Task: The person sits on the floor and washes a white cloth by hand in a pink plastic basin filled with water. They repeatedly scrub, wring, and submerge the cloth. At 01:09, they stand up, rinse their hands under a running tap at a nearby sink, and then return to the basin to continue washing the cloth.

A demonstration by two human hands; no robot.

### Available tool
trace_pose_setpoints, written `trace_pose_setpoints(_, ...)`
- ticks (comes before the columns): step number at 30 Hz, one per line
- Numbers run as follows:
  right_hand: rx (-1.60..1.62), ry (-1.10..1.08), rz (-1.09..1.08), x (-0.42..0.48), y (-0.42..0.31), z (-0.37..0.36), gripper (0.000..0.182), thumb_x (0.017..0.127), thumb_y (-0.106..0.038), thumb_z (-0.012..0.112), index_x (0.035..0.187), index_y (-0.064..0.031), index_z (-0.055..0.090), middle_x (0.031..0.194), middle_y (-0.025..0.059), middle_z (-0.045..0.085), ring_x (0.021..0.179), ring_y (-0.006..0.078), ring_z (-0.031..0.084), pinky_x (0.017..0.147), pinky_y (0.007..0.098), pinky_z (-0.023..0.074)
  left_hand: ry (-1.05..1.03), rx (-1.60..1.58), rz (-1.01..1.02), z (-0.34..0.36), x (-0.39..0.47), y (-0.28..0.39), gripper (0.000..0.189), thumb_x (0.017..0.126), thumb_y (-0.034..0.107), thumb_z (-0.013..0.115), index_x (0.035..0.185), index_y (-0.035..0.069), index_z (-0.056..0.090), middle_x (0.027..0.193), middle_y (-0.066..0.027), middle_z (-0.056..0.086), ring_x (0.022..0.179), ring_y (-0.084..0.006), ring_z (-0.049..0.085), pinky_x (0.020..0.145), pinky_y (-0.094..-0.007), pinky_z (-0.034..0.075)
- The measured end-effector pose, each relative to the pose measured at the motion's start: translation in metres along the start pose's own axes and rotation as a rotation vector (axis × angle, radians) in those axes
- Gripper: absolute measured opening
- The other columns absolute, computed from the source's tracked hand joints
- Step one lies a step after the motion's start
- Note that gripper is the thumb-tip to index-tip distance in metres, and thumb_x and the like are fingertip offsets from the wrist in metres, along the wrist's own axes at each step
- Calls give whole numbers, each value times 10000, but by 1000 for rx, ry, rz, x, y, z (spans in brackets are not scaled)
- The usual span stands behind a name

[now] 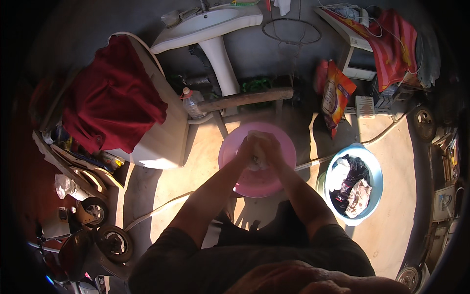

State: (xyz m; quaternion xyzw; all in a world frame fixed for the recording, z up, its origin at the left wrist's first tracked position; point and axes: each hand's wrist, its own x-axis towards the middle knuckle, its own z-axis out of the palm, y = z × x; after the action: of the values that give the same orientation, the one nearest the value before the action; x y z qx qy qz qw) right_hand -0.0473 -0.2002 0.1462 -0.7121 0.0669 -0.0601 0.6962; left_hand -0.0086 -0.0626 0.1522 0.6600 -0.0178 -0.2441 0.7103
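Observation:
A pink plastic basin (228, 172) stands on the floor in front of me. Over it, my left hand (246, 147) and my right hand (271, 147) come close together around a wet-looking, light-coloured cloth (258, 161). Both hands grip the cloth, and part of it hangs down between them. The fingers are partly hidden and in shade. To the right, a light-blue basin (377, 187) holds dark and pale clothes (358, 198), apart from my hands.
A wooden bench (253, 98) is beyond the pink basin, with a plastic bottle (192, 103) at its left end. A pedestal washbasin (220, 22), a cabinet-like box under a red cloth (117, 95), an orange bag (336, 95) and a hose (161, 210) surround the area.

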Motion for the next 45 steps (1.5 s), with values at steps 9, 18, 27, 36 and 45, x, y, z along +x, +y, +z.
trace_pose_setpoints(9, -247, -72, -77, -8, -3, 6, 491, 876, -373, 562, 1300, -146, 464, 1192, 175, 580, 1099, 317, 579, 918, 413, 471, 256, -176, -42, 0, -9, -15, 459, 875, 397, 499, 1133, 28, 588, 1036, -142, 612, 987, -293, 597, 850, -372, 495)
trace_pose_setpoints(18, 1100, -360, 463, -6, 4, 15, 585, 974, -524, 321, 1373, -103, 398, 1330, 107, 484, 1215, 263, 480, 1044, 385, 373, 534, 1068, 568, 30, -22, 42, 289, 810, 319, 538, 786, 43, 621, 824, -175, 612, 813, -361, 571, 733, -467, 467)
trace_pose_setpoints(27, 1197, -370, 438, 3, 27, 12, 557, 982, -489, 310, 1362, -94, 408, 1308, 127, 496, 1188, 272, 498, 1023, 391, 397, 442, 1480, 761, 25, -15, 36, 182, 798, 253, 608, 726, 87, 633, 766, -99, 595, 766, -269, 583, 644, -393, 491)
trace_pose_setpoints(36, 1017, -235, 502, -19, 6, 14, 465, 975, -452, 373, 1281, -117, 475, 1214, 94, 556, 1108, 255, 549, 968, 411, 439, 345, 1560, 766, 10, -7, 4, 177, 750, 236, 606, 764, 63, 642, 812, -103, 599, 788, -272, 587, 686, -401, 504)
trace_pose_setpoints(45, 990, -249, 498, -13, 16, 6, 473, 976, -461, 372, 1274, -113, 488, 1207, 94, 566, 1113, 254, 556, 971, 416, 446, 311, 1521, 757, 15, -14, 15, 261, 778, 268, 604, 876, 26, 627, 878, -116, 610, 837, -296, 589, 744, -401, 514)
